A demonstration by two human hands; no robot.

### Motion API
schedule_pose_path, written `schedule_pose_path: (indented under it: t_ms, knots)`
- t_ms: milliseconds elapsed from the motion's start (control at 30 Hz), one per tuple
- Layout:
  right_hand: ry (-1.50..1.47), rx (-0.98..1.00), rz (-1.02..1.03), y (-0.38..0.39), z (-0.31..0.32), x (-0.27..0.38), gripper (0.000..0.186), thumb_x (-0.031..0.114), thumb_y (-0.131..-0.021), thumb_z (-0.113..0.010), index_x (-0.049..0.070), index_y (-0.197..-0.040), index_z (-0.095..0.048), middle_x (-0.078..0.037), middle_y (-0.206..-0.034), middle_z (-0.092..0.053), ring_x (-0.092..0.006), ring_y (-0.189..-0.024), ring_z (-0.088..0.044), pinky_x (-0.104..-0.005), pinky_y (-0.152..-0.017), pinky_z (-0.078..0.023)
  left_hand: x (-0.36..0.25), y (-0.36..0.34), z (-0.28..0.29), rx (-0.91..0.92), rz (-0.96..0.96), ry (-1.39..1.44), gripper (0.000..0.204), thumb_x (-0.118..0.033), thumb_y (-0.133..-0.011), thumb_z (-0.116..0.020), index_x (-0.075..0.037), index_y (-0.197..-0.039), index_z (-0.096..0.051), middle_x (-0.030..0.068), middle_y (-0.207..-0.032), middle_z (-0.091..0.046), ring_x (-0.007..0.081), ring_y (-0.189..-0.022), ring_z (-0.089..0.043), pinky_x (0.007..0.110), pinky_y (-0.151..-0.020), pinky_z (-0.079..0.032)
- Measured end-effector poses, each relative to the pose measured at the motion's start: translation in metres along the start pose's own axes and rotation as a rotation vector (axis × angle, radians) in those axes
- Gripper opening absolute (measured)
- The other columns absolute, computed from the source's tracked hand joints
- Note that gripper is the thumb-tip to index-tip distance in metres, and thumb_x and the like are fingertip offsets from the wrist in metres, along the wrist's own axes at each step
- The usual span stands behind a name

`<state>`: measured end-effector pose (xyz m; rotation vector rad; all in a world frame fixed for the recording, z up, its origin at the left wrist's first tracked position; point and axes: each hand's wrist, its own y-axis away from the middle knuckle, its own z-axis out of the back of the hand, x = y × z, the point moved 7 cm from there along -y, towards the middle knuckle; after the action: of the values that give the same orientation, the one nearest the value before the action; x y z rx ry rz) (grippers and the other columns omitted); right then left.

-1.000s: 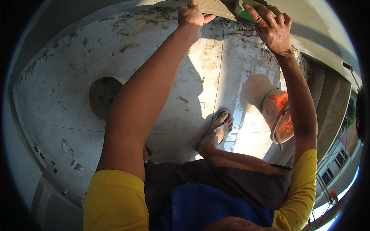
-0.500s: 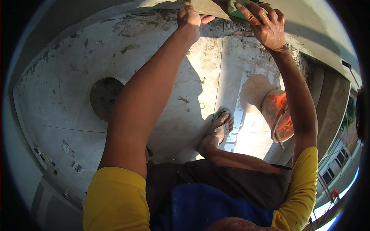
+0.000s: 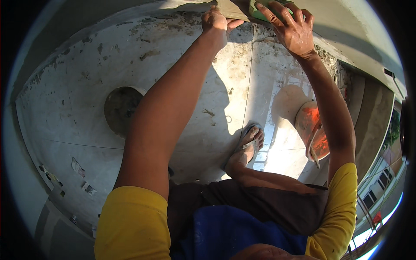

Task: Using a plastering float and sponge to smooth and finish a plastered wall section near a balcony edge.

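At the top of the view, my left hand [image 3: 215, 25] grips the lower edge of a flat tan board [image 3: 233, 9] against the wall. Its thumb lies on the board's face and a finger reaches underneath. Just to the right, my right hand [image 3: 294, 30] is closed over a green hand float [image 3: 258, 12], pressed to the wall beside the board. My fingers cover part of the float, and the picture's upper rim cuts off its top. Wet, pale smears coat my right hand.
An orange-stained bucket [image 3: 313, 125] with a curved handle stands right of my sandalled foot [image 3: 250, 143]. A round, dark container [image 3: 122, 110] sits left of my left forearm. Mortar crumbs [image 3: 149, 54] dot the tiled floor, and paper scraps [image 3: 78, 168] lie at left.
My right hand has slid a little left with the green float, closer to the board. My left hand stays at nearly the same spot on the board.
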<state>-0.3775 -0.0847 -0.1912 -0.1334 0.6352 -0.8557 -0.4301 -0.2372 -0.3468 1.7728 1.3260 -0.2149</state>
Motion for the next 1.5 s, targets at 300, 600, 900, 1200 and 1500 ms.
schedule_pose_path:
  t_ms: [300,600,900,1200,1500]
  knots:
    - [-0.029,-0.042,-0.109,-0.005,0.014,0.018,0.083,0.019,-0.069,-0.077,0.035,-0.144,-0.047,0.005,-0.125,-0.054,-0.0213,-0.105,-0.052,-0.0432,-0.085,-0.039,-0.001,0.018,-0.010,-0.021,0.016,0.003,0.035,-0.019,-0.104,-0.025,0.005,-0.124,-0.040,0.0290,-0.127,-0.050,0.0447,-0.109,-0.060,0.062,-0.089,-0.056]
    - [0.046,0.046,-0.317,0.047,0.015,-0.007,0.075,0.017,-0.074,-0.071,0.034,-0.143,-0.049,0.005,-0.120,-0.053,-0.0206,-0.102,-0.052,-0.0424,-0.077,-0.040,-0.007,0.023,-0.016,0.034,0.000,0.024,0.033,-0.016,-0.103,-0.028,0.008,-0.121,-0.042,0.0281,-0.123,-0.053,0.0462,-0.110,-0.059,0.060,-0.093,-0.055]
    - [-0.191,0.020,-0.083,-0.024,0.007,0.027,0.056,0.023,-0.084,-0.059,0.019,-0.139,-0.052,-0.009,-0.123,-0.055,-0.0304,-0.108,-0.050,-0.0503,-0.086,-0.040,0.005,0.007,-0.002,-0.015,0.039,0.037,0.044,-0.033,-0.106,-0.030,0.004,-0.124,-0.045,0.0237,-0.117,-0.059,0.0372,-0.094,-0.067,0.053,-0.076,-0.063]
    - [-0.305,-0.060,-0.493,0.062,0.022,-0.013,0.089,0.020,-0.067,-0.077,0.022,-0.149,-0.042,-0.008,-0.126,-0.052,-0.0303,-0.105,-0.050,-0.0441,-0.084,-0.041,-0.001,0.014,-0.007,0.019,0.028,0.062,0.044,-0.034,-0.107,-0.031,0.004,-0.126,-0.041,0.0234,-0.122,-0.056,0.0405,-0.104,-0.064,0.057,-0.083,-0.060]
    - [-0.660,-0.067,-0.876,0.066,-0.022,0.052,0.071,0.032,-0.079,-0.074,0.009,-0.138,-0.043,-0.024,-0.118,-0.041,-0.0412,-0.108,-0.043,-0.0519,-0.096,-0.039,0.000,0.015,-0.014,0.065,-0.011,0.001,0.048,-0.033,-0.107,-0.031,0.009,-0.130,-0.036,0.0264,-0.130,-0.048,0.0462,-0.118,-0.054,0.061,-0.097,-0.052]
